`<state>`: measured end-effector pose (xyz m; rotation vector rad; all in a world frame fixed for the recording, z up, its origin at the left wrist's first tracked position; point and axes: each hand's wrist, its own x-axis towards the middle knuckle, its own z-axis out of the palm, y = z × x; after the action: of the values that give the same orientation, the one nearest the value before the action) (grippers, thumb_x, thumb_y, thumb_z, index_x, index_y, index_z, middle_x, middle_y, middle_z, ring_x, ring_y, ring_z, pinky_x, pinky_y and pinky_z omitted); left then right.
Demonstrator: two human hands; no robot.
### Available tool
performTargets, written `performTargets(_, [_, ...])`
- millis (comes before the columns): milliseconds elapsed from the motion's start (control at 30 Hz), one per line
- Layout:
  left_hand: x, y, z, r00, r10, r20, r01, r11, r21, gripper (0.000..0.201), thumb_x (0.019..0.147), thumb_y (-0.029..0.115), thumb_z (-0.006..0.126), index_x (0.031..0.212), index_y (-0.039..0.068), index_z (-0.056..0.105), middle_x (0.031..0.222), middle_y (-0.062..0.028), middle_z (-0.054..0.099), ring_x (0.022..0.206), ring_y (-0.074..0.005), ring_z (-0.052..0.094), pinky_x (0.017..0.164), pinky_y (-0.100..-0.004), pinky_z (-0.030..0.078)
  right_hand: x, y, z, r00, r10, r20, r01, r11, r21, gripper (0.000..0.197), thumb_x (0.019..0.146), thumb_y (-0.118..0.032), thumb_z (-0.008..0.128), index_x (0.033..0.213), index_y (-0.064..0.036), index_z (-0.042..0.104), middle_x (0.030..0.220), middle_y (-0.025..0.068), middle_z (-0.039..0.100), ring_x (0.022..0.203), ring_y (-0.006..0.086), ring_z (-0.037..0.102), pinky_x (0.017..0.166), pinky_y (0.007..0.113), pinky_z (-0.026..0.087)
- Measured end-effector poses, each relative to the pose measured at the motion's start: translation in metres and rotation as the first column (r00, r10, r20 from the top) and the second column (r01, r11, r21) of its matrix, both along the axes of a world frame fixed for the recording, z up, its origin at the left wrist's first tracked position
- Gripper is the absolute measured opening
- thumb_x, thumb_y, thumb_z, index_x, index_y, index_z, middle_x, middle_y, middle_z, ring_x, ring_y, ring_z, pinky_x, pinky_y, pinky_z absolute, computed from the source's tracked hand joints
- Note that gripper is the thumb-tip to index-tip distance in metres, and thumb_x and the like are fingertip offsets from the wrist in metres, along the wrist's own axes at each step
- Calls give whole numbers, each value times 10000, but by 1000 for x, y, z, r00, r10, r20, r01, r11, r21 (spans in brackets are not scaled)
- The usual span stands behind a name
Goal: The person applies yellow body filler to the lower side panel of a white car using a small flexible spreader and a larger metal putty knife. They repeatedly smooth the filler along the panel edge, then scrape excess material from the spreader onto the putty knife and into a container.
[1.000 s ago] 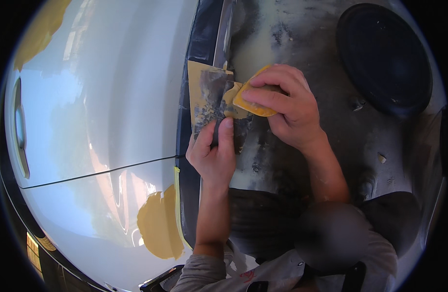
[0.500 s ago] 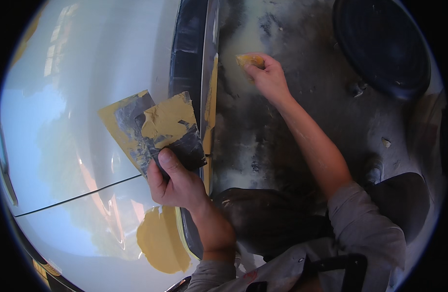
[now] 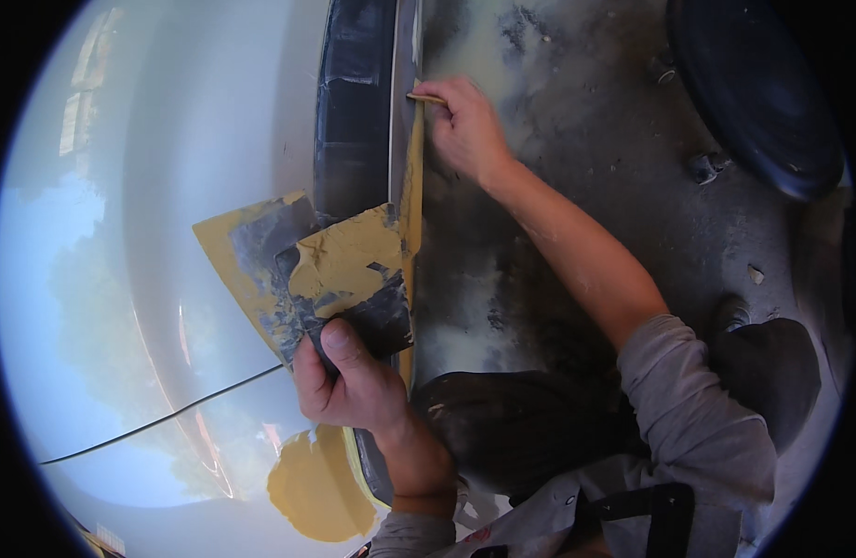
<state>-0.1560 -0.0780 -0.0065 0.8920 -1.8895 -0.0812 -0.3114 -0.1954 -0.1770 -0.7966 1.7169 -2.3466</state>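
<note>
My left hand (image 3: 358, 381) is closed on two overlapping flat dark plates. The front plate (image 3: 377, 321) carries a thick layer of yellow-tan putty; the back plate (image 3: 247, 246) is smeared with it too. Both are over the side of a glossy silver-white car body (image 3: 195, 149). Farther off, my right hand (image 3: 470, 135) pinches a thin, putty-coloured spreader (image 3: 430, 99), seen nearly edge-on. Its tip meets the car's outer edge, along which a strip of yellow putty (image 3: 415, 186) runs. My palm hides part of the spreader.
A round yellow putty patch (image 3: 321, 484) lies on the near car panel, beside a dark trim strip. The floor (image 3: 577, 232) is dark and stained. At the far right stands a round black stool-like thing (image 3: 758, 93). A small pale chip (image 3: 755, 274) lies near my shoe.
My right hand has moved left, bringing the spreader from above the floor to the car's edge. The plates in my left hand sit slightly lower and farther right in view.
</note>
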Motion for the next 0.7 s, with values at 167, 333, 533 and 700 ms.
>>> performTargets(167, [-2,-1,-4,996,-70,-47,74,994,83,246,912,181,600,778,-26,599,722,8,562,665,-60,448,598,-200,376,44,29,5,999,21,-43,-23,999,-28,298,771,91,497,985,-71,625,951,114,575,918,294,549,790,360,458])
performTargets(333, [-17,0,-3,998,-57,38,56,998,23,267,916,204,599,788,-31,597,713,5,561,655,-64,448,587,-199,378,68,69,9,958,287,7,-287,958,-13,274,777,82,500,983,-52,621,944,126,585,891,291,559,791,347,457])
performTargets(533, [-11,2,3,998,15,-68,-15,1000,1,292,916,236,599,787,-26,594,697,-8,568,645,-68,454,588,-199,399,-9,27,6,962,175,207,-184,983,22,250,833,-3,474,1012,-90,625,972,135,596,957,333,548,814,388,454])
performTargets(700, [0,2,6,999,12,-52,-12,1000,6,266,882,219,644,826,-41,618,706,1,570,648,-69,460,595,-201,384,-5,2,14,1000,20,-1,-20,997,75,222,818,5,505,1003,-61,608,941,138,593,889,331,564,794,387,455])
